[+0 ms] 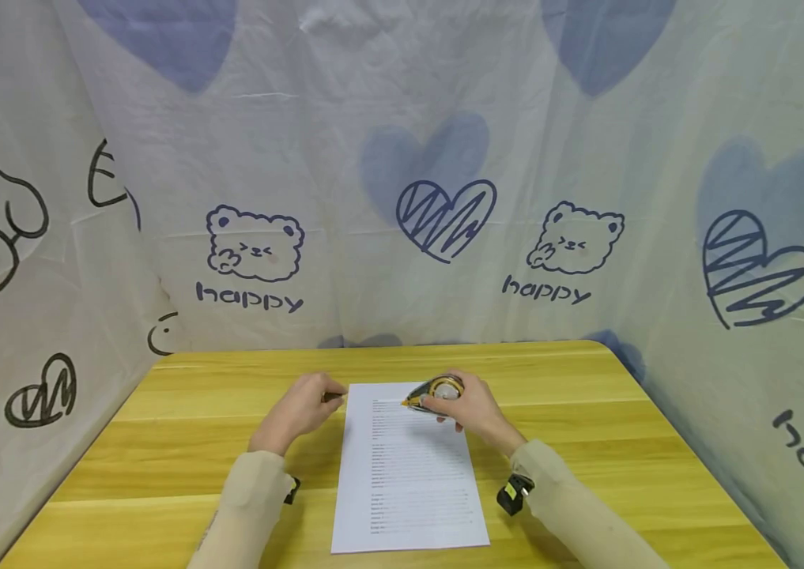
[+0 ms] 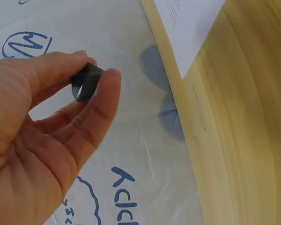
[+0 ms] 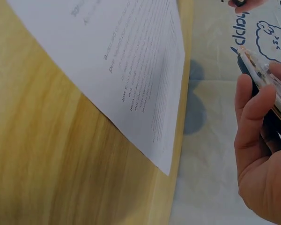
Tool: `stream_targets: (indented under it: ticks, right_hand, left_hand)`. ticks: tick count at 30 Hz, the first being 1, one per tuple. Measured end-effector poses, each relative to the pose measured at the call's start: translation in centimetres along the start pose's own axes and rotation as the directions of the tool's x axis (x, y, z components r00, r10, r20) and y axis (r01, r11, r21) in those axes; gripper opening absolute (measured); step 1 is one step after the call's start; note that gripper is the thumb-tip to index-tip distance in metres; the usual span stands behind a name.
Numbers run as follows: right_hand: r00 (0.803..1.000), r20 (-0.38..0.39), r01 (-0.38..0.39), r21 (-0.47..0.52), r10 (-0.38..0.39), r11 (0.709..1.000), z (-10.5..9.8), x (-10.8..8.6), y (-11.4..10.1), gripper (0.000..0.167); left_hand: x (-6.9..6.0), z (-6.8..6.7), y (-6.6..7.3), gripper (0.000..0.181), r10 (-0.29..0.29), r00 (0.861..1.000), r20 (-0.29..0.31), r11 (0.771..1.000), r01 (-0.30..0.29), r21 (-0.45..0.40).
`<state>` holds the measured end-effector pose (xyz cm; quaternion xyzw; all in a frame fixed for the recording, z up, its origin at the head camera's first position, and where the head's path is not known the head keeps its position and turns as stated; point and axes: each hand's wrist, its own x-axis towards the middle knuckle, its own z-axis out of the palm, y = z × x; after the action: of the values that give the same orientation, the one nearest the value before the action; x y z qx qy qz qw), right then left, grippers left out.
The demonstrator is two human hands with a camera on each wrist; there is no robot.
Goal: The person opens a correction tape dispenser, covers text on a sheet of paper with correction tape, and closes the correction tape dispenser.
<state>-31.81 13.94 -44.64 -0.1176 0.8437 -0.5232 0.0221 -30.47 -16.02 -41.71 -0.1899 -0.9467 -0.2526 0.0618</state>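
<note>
My right hand [image 1: 478, 409] grips a correction tape dispenser [image 1: 444, 387], black and yellow with a clear body. Its yellow tip points left over the upper part of a printed sheet of paper [image 1: 437, 474]. Beside the sheet's top left corner, my left hand [image 1: 302, 407] pinches a small dark, hollow piece [image 2: 88, 83], which looks like a cap, between thumb and fingertips. In the right wrist view the dispenser [image 3: 277, 101] is partly cut off by the frame edge, with fingers curled along its side.
The sheet lies on a yellow wood-grain table [image 1: 572, 466]. A pale curtain [image 1: 345, 300] with hearts, bears and lettering hangs behind the table and along both sides. Small black devices [image 1: 513, 494] are worn at the wrists over cream sleeves.
</note>
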Motion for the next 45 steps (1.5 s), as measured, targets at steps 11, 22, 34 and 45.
stream_targets:
  ticks: [11,22,34,45]
  right_hand:
    - [1.0,0.006,0.01,0.029,-0.01,1.0,-0.2,0.0,0.4,0.033]
    - [1.0,0.017,0.02,0.055,-0.021,0.998,0.2,0.2,0.5,0.034]
    - [0.998,0.047,0.047,-0.051,-0.045,0.998,0.4,-0.1,0.3,0.037]
    - [0.997,0.064,0.053,-0.058,-0.05,0.997,0.5,-0.1,0.4,0.036]
  left_hand:
    - [-0.8,-0.7,-2.0,0.014,-0.11,0.992,0.057,0.994,0.108,0.033]
    - [-2.3,-0.9,-4.5,0.004,-0.257,0.962,0.094,0.966,0.251,0.065]
    - [-3.5,-1.0,-6.5,0.006,-0.409,0.908,0.088,0.912,0.403,0.081]
    - [-3.8,-1.0,-6.6,0.007,-0.43,0.9,0.076,0.901,0.422,0.105]
